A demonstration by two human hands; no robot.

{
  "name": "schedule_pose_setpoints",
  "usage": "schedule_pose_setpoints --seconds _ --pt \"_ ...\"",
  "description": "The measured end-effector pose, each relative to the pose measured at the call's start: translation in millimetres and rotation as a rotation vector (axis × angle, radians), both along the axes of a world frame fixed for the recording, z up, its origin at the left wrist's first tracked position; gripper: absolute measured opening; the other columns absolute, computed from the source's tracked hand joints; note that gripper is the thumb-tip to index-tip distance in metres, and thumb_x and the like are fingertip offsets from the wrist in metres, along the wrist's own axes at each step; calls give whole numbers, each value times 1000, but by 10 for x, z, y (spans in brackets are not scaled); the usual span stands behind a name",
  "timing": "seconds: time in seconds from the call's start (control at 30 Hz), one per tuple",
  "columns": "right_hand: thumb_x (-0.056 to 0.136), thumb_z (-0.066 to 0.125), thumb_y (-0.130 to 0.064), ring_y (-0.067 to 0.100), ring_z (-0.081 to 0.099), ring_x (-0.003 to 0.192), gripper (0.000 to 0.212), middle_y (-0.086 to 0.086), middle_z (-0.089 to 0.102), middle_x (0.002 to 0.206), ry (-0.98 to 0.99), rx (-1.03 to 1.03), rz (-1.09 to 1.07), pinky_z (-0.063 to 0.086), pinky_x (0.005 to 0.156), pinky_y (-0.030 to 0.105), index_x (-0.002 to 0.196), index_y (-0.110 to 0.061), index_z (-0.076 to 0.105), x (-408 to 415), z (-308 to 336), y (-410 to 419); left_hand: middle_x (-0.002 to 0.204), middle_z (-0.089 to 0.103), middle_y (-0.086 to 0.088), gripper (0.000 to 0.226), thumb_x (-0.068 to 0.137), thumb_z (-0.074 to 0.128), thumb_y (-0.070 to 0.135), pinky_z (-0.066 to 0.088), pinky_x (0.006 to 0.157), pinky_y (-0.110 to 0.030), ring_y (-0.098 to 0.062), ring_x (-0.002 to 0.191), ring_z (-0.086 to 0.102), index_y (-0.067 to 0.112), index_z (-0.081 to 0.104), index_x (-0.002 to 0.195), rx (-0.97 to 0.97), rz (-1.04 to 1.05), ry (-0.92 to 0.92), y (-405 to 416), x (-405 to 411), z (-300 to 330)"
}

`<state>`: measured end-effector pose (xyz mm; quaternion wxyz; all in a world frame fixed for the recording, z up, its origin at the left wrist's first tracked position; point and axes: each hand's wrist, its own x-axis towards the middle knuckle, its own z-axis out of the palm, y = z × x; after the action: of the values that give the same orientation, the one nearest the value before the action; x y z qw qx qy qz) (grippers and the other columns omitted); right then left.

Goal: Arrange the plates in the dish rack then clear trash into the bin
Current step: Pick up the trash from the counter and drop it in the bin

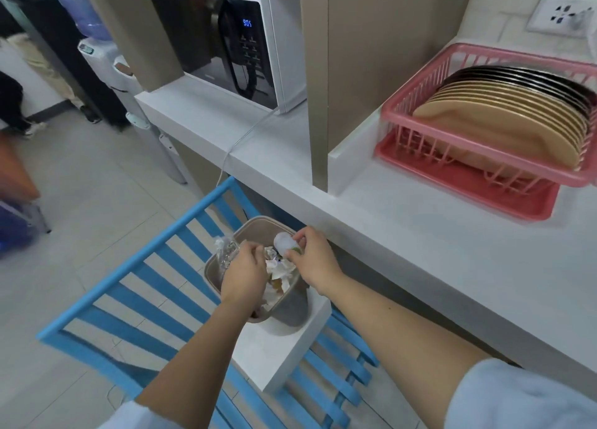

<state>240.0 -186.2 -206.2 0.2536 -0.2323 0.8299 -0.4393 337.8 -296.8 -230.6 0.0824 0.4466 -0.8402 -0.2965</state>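
Note:
A pink dish rack (416,105) on the white counter holds a row of upright tan plates (504,128) with dark plates (529,78) behind them. Below the counter edge a beige bin (290,302) sits on a white ledge, holding crumpled paper trash (279,272). My left hand (245,275) is over the bin, fingers closed on a clear plastic wrapper (226,252). My right hand (310,254) is above the bin's far side, pinching a white crumpled wad (284,242).
A white microwave (226,44) stands on the counter's left part beside a beige pillar (365,73). A blue slatted chair (155,299) is under my arms. A water dispenser (106,57) and a person's legs (13,105) are at the far left.

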Motion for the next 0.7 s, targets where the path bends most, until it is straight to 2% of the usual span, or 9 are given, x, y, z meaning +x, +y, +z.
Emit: schedule_pose_setpoints --seconds 0.1,0.17,0.23,0.37,0.43,0.53,0.7 --pt "94 58 -25 17 59 91 14 1 55 112 39 70 41 53 82 36 106 -18 58 24 -5 76 78 61 9 31 102 28 48 42 57 -29 -7 68 59 29 52 103 -74 -26 8 34 9 110" --pt "94 56 -25 18 61 90 13 -1 62 104 67 63 26 52 82 34 103 -18 61 12 36 192 74 59 10 36 103 25 50 37 55 -28 -5 67 56 29 54 95 -124 -58 10 93 -5 198" --pt "93 56 -26 15 61 86 11 -6 64 92 83 19 -13 52 78 33 100 -21 62 -17 129 351 71 59 8 42 102 23 52 41 59 -31 -10 68 57 29 54 84 -136 -97 42 205 -58 278" --pt "94 53 -34 5 57 73 8 -17 57 79 151 -69 -172 46 59 24 95 -29 59 -134 393 755 68 61 7 51 99 23 59 49 64 -36 -15 68 60 29 56 74 -130 -180 129 558 -282 461" --pt "92 53 -36 6 57 72 8 -14 58 78 185 -124 -259 46 60 26 93 -31 60 -227 548 1063 66 60 7 55 97 21 62 50 64 -36 -16 66 59 28 54 70 -140 -221 158 806 -467 596" --pt "91 56 -35 11 61 76 8 -10 63 82 141 -185 -301 50 66 28 92 -31 62 -377 726 1520 66 59 12 52 97 22 63 39 56 -29 -4 65 56 32 54 70 -143 -308 218 1183 -716 787" --pt "89 59 -28 6 60 79 8 -13 63 90 94 -177 -337 43 66 21 92 -29 67 -671 902 2418 79 63 24 46 97 29 61 36 58 -22 6 76 57 33 63 82 -79 -509 265 1936 -1066 993"
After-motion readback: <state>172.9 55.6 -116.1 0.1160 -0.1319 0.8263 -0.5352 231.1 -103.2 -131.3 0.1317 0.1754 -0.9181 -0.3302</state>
